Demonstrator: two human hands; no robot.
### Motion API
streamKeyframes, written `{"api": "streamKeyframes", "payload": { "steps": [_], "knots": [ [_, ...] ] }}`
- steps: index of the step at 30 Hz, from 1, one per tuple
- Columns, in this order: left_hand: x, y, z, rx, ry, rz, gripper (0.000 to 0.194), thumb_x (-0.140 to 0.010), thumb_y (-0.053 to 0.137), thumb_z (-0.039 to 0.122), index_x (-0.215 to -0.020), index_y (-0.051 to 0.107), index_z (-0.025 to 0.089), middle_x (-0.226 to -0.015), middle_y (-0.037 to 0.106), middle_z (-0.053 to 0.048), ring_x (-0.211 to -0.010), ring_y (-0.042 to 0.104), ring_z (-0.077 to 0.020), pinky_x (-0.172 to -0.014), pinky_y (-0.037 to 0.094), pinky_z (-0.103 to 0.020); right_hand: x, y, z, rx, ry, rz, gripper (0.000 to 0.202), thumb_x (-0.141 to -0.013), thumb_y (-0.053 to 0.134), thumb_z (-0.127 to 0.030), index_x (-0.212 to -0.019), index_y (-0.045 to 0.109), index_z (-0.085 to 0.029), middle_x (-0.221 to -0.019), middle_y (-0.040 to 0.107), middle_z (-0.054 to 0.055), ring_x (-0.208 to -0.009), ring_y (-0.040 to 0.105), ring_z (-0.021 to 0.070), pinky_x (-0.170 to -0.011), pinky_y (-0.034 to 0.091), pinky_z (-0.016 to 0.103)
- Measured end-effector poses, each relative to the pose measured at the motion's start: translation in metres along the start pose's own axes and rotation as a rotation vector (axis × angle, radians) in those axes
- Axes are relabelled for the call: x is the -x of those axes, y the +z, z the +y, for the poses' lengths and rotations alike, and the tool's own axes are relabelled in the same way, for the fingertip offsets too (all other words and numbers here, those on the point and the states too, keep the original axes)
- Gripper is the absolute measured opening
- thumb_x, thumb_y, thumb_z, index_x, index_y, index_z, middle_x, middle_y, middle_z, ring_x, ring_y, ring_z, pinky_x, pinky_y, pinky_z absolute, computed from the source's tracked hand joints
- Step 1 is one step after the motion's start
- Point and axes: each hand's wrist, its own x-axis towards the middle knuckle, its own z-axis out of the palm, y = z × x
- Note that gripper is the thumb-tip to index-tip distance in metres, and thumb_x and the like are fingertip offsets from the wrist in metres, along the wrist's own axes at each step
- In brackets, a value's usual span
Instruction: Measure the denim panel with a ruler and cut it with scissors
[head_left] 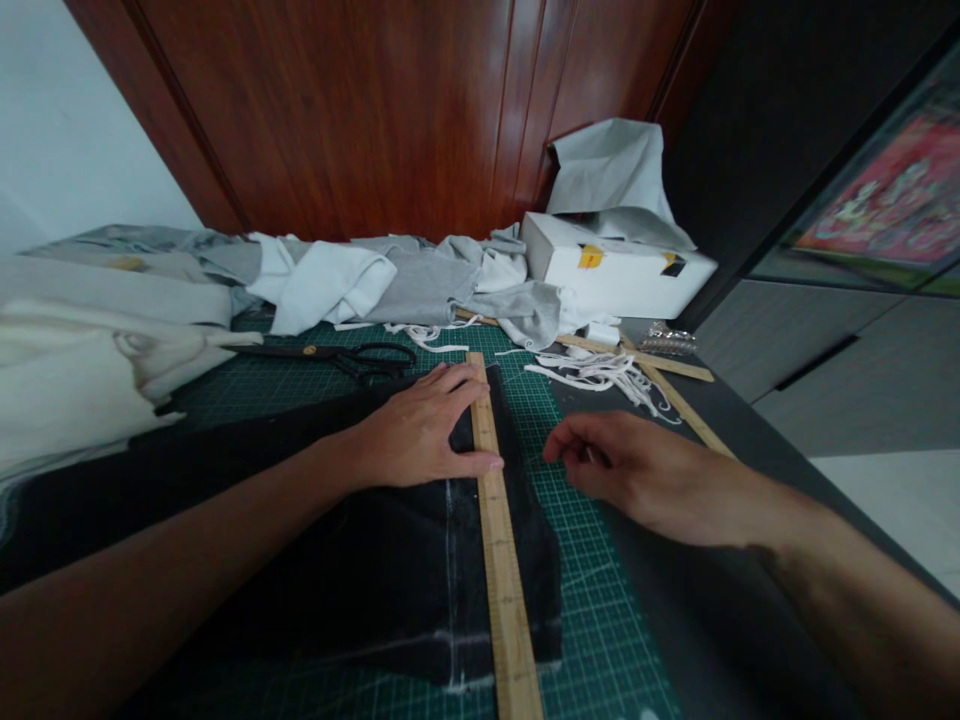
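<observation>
Dark fabric (360, 570) lies on a green cutting mat (600, 620), with pale chalk lines near its right end. A wooden ruler (499, 540) rests lengthwise across the fabric. My left hand (427, 425) presses on the ruler and the cloth, its fingers and thumb spread. Right of the ruler, my right hand (622, 465) hovers over the mat's edge with its fingers curled together; whether something small is between them is hidden.
Black scissors (337, 353) lie behind the fabric. White cords (600, 370) and more wooden rulers (686, 410) are at the back right, near a white box (615, 270). Grey and white cloths (420, 280) line the back; cream fabric (82, 370) is piled left.
</observation>
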Motion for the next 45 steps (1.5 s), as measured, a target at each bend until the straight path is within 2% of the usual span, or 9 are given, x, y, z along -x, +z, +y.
{"api": "streamKeyframes", "payload": {
  "steps": [4,7,12,15,20,25,32,39,45],
  "knots": [
    [0.000,0.000,-0.001,0.023,-0.027,-0.012,0.074,-0.087,0.067,0.070,-0.135,0.055,0.016,-0.150,0.051,-0.018,-0.143,0.048,-0.0349,-0.119,0.042,-0.049,-0.035,-0.019,-0.001,-0.159,-0.123,0.070,0.028,-0.088,0.057,0.003,-0.105,0.074,-0.013,-0.090,0.074,0.004,-0.082,0.070,0.0172,-0.071,0.054,0.027],
    [0.000,0.000,-0.001,0.047,-0.044,-0.011,0.075,-0.085,0.068,0.071,-0.135,0.055,0.016,-0.148,0.051,-0.018,-0.140,0.051,-0.0343,-0.117,0.044,-0.048,-0.071,-0.020,0.001,-0.402,-0.083,0.119,0.021,-0.089,0.067,-0.001,-0.107,0.071,-0.011,-0.081,0.072,0.003,-0.069,0.076,0.0182,-0.065,0.061,0.029],
    [0.000,0.000,-0.002,0.053,-0.017,0.013,0.070,-0.085,0.069,0.071,-0.129,0.057,0.017,-0.142,0.056,-0.016,-0.135,0.054,-0.0340,-0.114,0.045,-0.049,-0.119,-0.017,0.003,-0.454,-0.063,0.216,0.007,-0.091,0.069,-0.003,-0.092,0.069,-0.010,-0.064,0.069,0.003,-0.058,0.074,0.0164,-0.053,0.062,0.024],
    [-0.001,0.000,-0.002,0.040,-0.023,0.009,0.072,-0.084,0.069,0.073,-0.128,0.057,0.017,-0.141,0.057,-0.016,-0.135,0.053,-0.0346,-0.115,0.043,-0.049,-0.134,-0.016,0.004,-0.478,-0.073,0.239,0.012,-0.094,0.063,0.000,-0.090,0.068,-0.010,-0.065,0.069,0.004,-0.053,0.072,0.0137,-0.051,0.062,0.022],
    [-0.002,0.000,-0.002,0.061,-0.066,-0.016,0.080,-0.079,0.071,0.075,-0.130,0.055,0.016,-0.137,0.059,-0.016,-0.133,0.054,-0.0352,-0.115,0.042,-0.047,-0.144,-0.012,0.006,-0.486,-0.127,0.228,0.019,-0.093,0.063,0.003,-0.088,0.064,-0.015,-0.065,0.072,0.003,-0.053,0.074,0.0157,-0.051,0.065,0.025],
    [-0.003,0.001,-0.002,0.062,-0.066,-0.015,0.083,-0.080,0.069,0.076,-0.134,0.052,0.016,-0.141,0.058,-0.017,-0.138,0.051,-0.0360,-0.118,0.039,-0.047,-0.150,-0.012,0.006,-0.389,-0.179,0.262,0.024,-0.086,0.066,0.004,-0.075,0.065,-0.017,-0.049,0.067,0.000,-0.040,0.062,0.0118,-0.037,0.050,0.020],
    [-0.003,0.001,-0.003,0.086,-0.049,-0.014,0.081,-0.081,0.070,0.075,-0.136,0.052,0.019,-0.138,0.060,-0.014,-0.138,0.051,-0.0353,-0.118,0.039,-0.047,-0.150,-0.017,0.003,-0.188,-0.198,0.208,0.017,-0.078,0.069,-0.001,-0.070,0.068,-0.016,-0.049,0.068,0.001,-0.036,0.055,0.0102,-0.034,0.039,0.022],
    [-0.003,0.002,-0.004,0.070,-0.042,-0.009,0.083,-0.081,0.067,0.078,-0.134,0.053,0.016,-0.140,0.059,-0.017,-0.136,0.051,-0.0357,-0.118,0.040,-0.050,-0.165,-0.015,0.004,-0.043,-0.186,0.291,0.015,-0.073,0.068,-0.002,-0.067,0.066,-0.016,-0.052,0.067,0.001,-0.045,0.061,0.0140,-0.047,0.045,0.026],
    [-0.002,0.002,-0.003,0.067,-0.045,-0.009,0.082,-0.081,0.067,0.078,-0.133,0.054,0.016,-0.140,0.059,-0.017,-0.137,0.051,-0.0363,-0.117,0.041,-0.050,-0.168,-0.013,0.003,0.028,-0.180,0.334,0.014,-0.073,0.068,-0.003,-0.070,0.065,-0.017,-0.052,0.067,0.002,-0.048,0.064,0.0168,-0.049,0.046,0.028]
  ]
}}
